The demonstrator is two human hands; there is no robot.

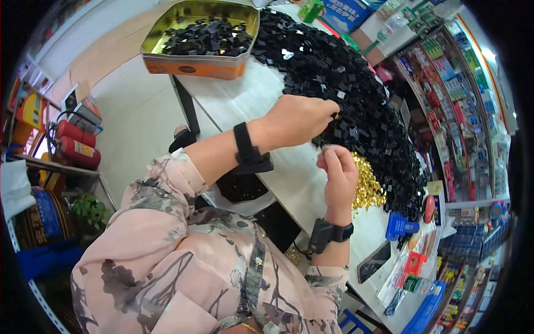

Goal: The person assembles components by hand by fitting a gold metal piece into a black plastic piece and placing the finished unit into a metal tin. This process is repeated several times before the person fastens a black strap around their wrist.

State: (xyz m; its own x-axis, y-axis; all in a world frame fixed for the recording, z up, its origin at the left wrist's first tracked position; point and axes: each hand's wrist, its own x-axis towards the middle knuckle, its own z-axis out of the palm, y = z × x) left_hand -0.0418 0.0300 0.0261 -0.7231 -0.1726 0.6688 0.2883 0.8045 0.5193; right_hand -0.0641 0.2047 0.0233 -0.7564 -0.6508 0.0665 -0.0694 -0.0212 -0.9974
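A broad heap of small black square pieces (361, 119) covers the far side of the white table (286, 189). My left hand (297, 119) is over the heap's near edge, its thumb and fingers pinched together; a small dark piece seems to show at the fingertips. Just nearer, my right hand (340, 170) is closed in a pinch too, and what it holds, if anything, is too small to make out. Beside my right hand lies a small pile of shiny gold pieces (370, 186). A gold-lined tin (233, 69) at the far left holds more black squares with some gold bits.
At the table's right end lie a phone (374, 261), a blue plastic item (401, 226) and a green-labelled bottle (414, 284). Below the near edge hangs a pale bag (261, 203) with dark contents. Stocked shelves (439, 100) stand right; fire extinguishers (78, 151) stand left.
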